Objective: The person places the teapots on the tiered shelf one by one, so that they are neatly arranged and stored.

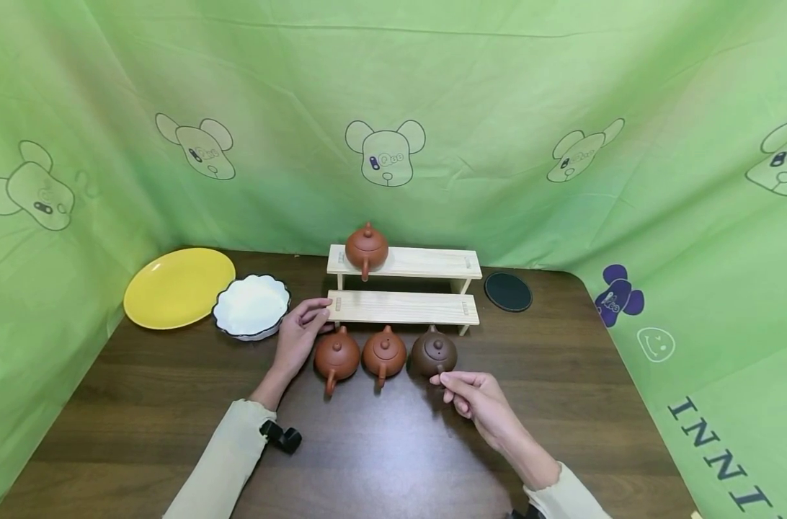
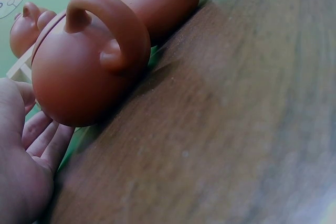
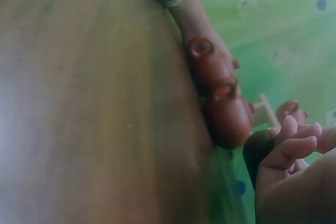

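Three small teapots stand in a row on the table in front of a two-step wooden stand. My right hand pinches the handle of the dark brown teapot at the row's right end. Beside it are a middle reddish-brown teapot and a left reddish-brown teapot. With its fingers at the left end of the lower step, my left hand holds the stand. The left wrist view shows that hand beside the left teapot. Another reddish-brown teapot sits on the upper step, at its left.
On the left lie a yellow oval plate and a white scalloped dish with a dark rim. A dark round coaster is right of the stand. Green printed cloth encloses the wooden table at back and sides.
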Motion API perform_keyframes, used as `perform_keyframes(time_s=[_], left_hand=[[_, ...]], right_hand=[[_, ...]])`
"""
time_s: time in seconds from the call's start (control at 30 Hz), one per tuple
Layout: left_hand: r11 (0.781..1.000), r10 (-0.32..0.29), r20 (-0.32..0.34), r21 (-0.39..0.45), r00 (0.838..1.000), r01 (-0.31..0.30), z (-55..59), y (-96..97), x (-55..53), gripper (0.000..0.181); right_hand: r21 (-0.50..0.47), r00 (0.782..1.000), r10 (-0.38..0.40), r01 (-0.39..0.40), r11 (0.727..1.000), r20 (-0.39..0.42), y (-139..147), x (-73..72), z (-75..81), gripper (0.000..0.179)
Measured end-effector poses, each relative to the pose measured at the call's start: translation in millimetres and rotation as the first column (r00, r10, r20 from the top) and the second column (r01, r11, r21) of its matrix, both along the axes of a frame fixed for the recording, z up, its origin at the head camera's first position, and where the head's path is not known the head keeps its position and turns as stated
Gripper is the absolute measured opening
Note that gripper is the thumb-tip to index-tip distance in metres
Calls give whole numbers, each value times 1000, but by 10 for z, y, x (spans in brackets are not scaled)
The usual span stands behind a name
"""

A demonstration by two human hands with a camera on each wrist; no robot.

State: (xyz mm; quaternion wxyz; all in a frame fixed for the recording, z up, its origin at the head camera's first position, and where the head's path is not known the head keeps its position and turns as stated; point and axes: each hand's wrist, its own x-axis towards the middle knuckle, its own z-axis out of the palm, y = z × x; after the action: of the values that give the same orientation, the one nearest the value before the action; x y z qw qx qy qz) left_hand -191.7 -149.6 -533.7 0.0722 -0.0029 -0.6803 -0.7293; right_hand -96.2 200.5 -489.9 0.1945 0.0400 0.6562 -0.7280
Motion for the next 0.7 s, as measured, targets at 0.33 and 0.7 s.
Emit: perform_keyframes(time_s=[0.33, 0.7], left_hand=[[1000, 4, 5, -7, 1000, -4, -10, -6, -3, 27], [1000, 5, -2, 9, 1000, -5, -16, -7, -10, 26]], right_hand=[[3, 997, -49, 49, 999, -64, 50, -65, 231, 19], [-59, 987, -91, 84, 995, -130, 39, -192, 392, 27]])
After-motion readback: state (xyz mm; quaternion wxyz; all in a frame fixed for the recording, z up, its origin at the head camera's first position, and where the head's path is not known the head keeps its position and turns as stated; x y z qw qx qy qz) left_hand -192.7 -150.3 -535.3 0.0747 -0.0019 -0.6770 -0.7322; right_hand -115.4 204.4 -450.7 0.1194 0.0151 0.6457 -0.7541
